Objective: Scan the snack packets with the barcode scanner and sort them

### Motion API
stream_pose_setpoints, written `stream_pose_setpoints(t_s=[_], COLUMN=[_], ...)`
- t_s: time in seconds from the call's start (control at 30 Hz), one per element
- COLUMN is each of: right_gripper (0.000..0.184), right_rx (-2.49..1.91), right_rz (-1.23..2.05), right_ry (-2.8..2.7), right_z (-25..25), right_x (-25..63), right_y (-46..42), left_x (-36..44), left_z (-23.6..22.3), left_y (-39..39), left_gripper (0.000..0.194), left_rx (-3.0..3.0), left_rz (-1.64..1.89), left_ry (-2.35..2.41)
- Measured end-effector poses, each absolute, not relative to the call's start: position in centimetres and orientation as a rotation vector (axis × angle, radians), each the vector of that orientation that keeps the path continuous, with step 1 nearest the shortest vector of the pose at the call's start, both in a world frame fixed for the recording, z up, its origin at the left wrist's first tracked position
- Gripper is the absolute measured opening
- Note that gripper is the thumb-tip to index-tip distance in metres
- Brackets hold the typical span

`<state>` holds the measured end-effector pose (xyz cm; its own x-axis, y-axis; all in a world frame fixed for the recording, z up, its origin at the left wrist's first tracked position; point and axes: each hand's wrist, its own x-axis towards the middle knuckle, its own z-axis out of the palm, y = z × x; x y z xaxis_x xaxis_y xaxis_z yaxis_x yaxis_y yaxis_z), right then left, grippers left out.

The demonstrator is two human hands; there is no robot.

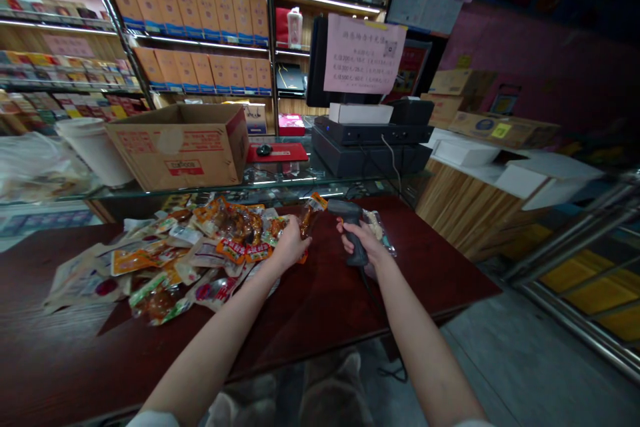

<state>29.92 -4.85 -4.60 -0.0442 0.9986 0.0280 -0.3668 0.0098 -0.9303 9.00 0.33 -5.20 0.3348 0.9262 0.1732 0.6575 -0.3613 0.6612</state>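
In my left hand [289, 245] is a small clear pack of brown snack meat [307, 219] with orange ends, held a little above the dark red table [320, 307]. My right hand [364, 240] grips the handle of a black barcode scanner [356, 253], its head turned left towards the pack. From the handle a cable runs down over the table's near edge. Left of my left hand spreads a heap of packaged snacks [200, 247] in orange, clear and beige wrappers. Partly hidden behind my right hand lies a clear packet [379, 230] with pale contents.
An open cardboard box [185, 153] and a white bucket-like cup [95, 150] stand on the glass counter behind the table. A monitor [317, 67] and a black cash drawer [370, 150] are at the back right. Metal rails [565, 320] stand at right.
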Motion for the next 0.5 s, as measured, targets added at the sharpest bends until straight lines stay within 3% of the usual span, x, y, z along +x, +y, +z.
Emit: stream_pose_setpoints(t_s=[0.1, 0.27, 0.4, 0.5], right_gripper=[0.036, 0.036, 0.028, 0.020], right_rx=[-0.894, -1.031, -1.130, -1.198], right_rz=[1.330, 1.131, 1.074, 1.031], right_ry=[-0.976, -0.956, -0.833, -0.694], right_z=[-4.4, -3.1, -3.4, -4.9], right_x=[30.4, 33.5, 38.0, 40.5], right_y=[-4.8, -4.9, -5.3, -5.9], left_x=[8.7, 6.7, 4.6, 3.9], left_z=[-4.7, -2.9, -2.0, -2.6], left_y=[-0.1, -0.4, 0.2, 0.9], left_gripper=[0.039, 0.061, 0.051, 0.045], left_rx=[2.232, 2.364, 2.406, 2.427], left_rz=[0.780, 0.613, 0.425, 0.510], left_ry=[1.477, 1.887, 2.134, 2.252])
